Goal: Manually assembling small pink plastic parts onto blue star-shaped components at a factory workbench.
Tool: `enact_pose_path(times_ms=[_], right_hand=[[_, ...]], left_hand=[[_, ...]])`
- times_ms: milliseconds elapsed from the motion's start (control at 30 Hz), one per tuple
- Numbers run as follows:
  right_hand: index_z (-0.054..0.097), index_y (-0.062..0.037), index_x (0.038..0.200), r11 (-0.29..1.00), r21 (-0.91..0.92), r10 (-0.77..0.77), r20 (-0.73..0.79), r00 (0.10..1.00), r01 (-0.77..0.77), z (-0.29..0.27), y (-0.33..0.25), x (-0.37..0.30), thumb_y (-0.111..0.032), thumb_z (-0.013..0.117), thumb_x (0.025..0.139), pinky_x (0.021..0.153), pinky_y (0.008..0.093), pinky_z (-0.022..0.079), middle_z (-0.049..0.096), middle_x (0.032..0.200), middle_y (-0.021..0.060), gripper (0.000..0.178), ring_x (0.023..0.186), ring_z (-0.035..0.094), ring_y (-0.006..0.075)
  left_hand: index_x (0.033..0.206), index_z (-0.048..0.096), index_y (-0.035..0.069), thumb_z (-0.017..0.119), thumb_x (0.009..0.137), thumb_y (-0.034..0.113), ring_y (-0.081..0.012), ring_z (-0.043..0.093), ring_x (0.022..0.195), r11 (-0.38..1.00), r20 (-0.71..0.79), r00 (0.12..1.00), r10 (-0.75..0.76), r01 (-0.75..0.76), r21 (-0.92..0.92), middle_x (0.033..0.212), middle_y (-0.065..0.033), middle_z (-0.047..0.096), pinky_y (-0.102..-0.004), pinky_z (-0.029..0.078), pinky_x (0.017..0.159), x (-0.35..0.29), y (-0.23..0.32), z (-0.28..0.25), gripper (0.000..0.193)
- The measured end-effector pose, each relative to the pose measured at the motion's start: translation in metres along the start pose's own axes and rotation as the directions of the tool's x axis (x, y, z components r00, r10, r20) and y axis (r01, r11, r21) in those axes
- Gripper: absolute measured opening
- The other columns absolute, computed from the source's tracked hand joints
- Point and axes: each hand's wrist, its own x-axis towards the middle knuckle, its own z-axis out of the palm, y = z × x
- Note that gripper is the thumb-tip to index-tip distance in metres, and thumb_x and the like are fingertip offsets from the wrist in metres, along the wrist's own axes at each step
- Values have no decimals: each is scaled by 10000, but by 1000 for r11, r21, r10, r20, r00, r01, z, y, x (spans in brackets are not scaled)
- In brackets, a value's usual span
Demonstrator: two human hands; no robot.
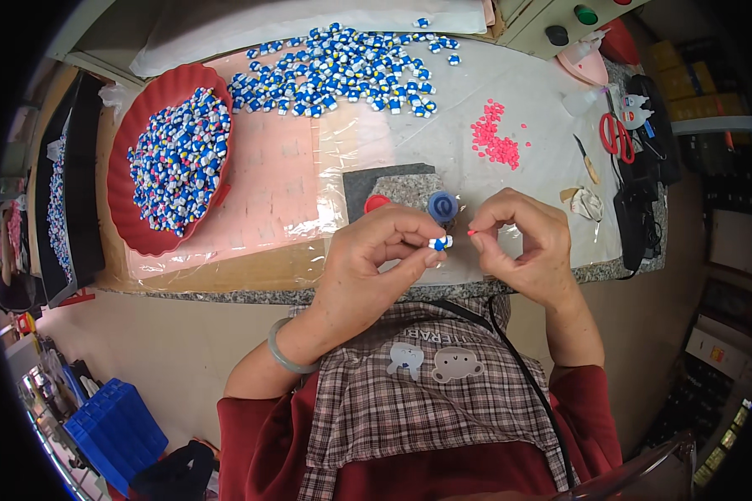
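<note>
Between thumb and fingertips, my left hand pinches a small blue and white figurine with a touch of yellow. To its right, my right hand is closed in a pinch on a tiny pink piece. The two hands are a short way apart over the table's near edge. Just beyond them stand a round blue container and a red one, the red one partly hidden by my left hand. A pile of loose pink pieces lies farther back on the right.
Many similar blue and white figurines are spread at the back. A red scalloped tray full of figurines stands at the left. Toward the right edge lie red-handled scissors, a knife and a crumpled white cloth.
</note>
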Motion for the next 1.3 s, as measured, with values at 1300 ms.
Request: enact_pose_path(times_ms=[1300], right_hand=[[671,-18,916,959,-29,276,-140,951,-282,-18,34,-14,-22,701,858,648,248,492,680,881,39,66,732,643,108]], left_hand=[[965,661,-2,672,814,-96,-215,671,846,490,22,832,554,-348,799,979,-105,682,-299,540,695,6,38,-37,179]])
